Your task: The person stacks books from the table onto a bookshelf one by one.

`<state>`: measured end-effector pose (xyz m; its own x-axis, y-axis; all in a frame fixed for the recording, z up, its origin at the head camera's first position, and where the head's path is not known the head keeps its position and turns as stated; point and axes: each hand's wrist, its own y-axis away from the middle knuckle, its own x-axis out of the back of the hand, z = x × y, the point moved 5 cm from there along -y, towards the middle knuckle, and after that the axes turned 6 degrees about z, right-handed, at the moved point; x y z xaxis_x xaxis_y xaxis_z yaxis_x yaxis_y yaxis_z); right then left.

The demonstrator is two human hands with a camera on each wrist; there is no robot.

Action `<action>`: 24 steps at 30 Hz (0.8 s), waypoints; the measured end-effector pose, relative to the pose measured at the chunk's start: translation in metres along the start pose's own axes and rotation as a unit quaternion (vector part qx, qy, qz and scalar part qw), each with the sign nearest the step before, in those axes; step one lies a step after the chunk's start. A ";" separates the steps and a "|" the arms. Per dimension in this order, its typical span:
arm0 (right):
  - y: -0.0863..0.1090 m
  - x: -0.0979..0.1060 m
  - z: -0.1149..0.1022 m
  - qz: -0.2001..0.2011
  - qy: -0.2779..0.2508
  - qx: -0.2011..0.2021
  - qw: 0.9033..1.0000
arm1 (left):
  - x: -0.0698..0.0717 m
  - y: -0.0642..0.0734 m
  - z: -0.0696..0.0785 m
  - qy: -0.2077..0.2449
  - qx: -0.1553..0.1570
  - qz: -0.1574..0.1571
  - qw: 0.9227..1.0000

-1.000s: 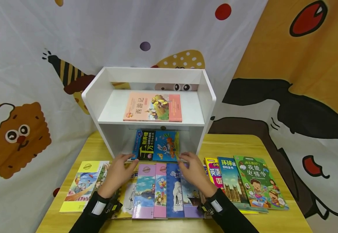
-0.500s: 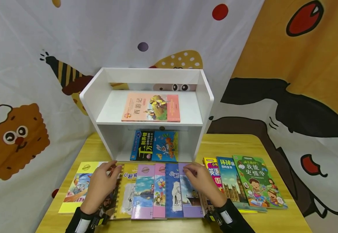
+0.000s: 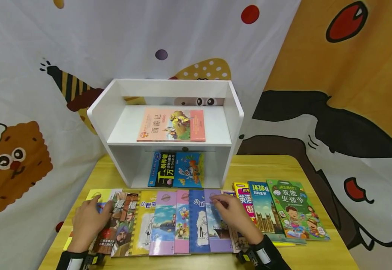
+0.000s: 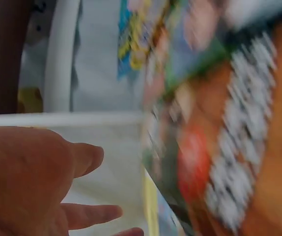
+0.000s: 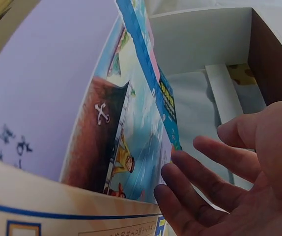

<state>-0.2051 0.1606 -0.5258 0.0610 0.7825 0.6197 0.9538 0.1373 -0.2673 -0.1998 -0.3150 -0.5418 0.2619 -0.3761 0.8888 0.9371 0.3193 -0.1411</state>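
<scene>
My left hand (image 3: 89, 221) is over the yellow-edged book (image 3: 107, 194) at the left end of a row of overlapping books; its fingers hold nothing. Beside it lies a book with painted portraits (image 3: 123, 236), its brown cover (image 4: 278, 123) blurred in the left wrist view. My right hand (image 3: 238, 217) is over the purple book (image 3: 221, 244) with a ship picture, fingers loosely bent. In the right wrist view the fingertips are at the edge of that ship cover (image 5: 141, 128), with nothing gripped; contact is unclear. Between the hands lie a yellow notebook (image 3: 143, 232) and a blue book (image 3: 199, 245).
Behind the row stands a white two-tier shelf (image 3: 169, 144). A pink book (image 3: 148, 127) lies on its upper tier, a black and blue book (image 3: 162, 168) on the lower. Right of the row lie a tower-picture book (image 3: 267, 210) and a green book (image 3: 298, 215).
Both hands have come away from the black and blue book on the lower tier. The left hand has moved left to the yellow-edged book; the right has drawn back over the purple book.
</scene>
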 end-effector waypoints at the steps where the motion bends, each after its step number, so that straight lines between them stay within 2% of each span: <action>1: 0.000 -0.001 -0.001 -0.003 -0.003 0.001 1.000 | 0.000 -0.001 -0.008 -0.009 0.015 -0.011 1.000; 3: 0.001 -0.002 -0.001 -0.007 -0.003 0.001 1.000 | -0.001 -0.001 -0.021 -0.032 0.035 -0.034 0.998; 6: 0.001 -0.004 -0.001 -0.011 -0.010 0.000 1.000 | -0.001 0.000 -0.033 -0.073 0.041 -0.060 0.995; 10: 0.002 -0.006 0.001 -0.022 -0.017 -0.010 1.000 | 0.000 0.002 -0.043 -0.110 0.044 -0.078 0.990; 15: 0.003 -0.007 0.003 -0.024 -0.015 -0.018 0.999 | 0.000 0.001 -0.051 -0.121 0.058 -0.090 0.987; 19: 0.003 -0.007 0.004 -0.026 -0.022 -0.022 0.999 | 0.003 -0.002 -0.054 -0.117 0.048 -0.060 0.990; 24: 0.001 -0.006 0.002 -0.024 -0.024 -0.016 0.999 | 0.014 -0.007 -0.049 -0.105 0.003 0.019 0.994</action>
<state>-0.2047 0.1573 -0.5318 0.0016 0.8039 0.5947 0.9640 0.1568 -0.2146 -0.1909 -0.3654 -0.5495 0.2431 -0.1746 0.9542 0.9256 0.3358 -0.1744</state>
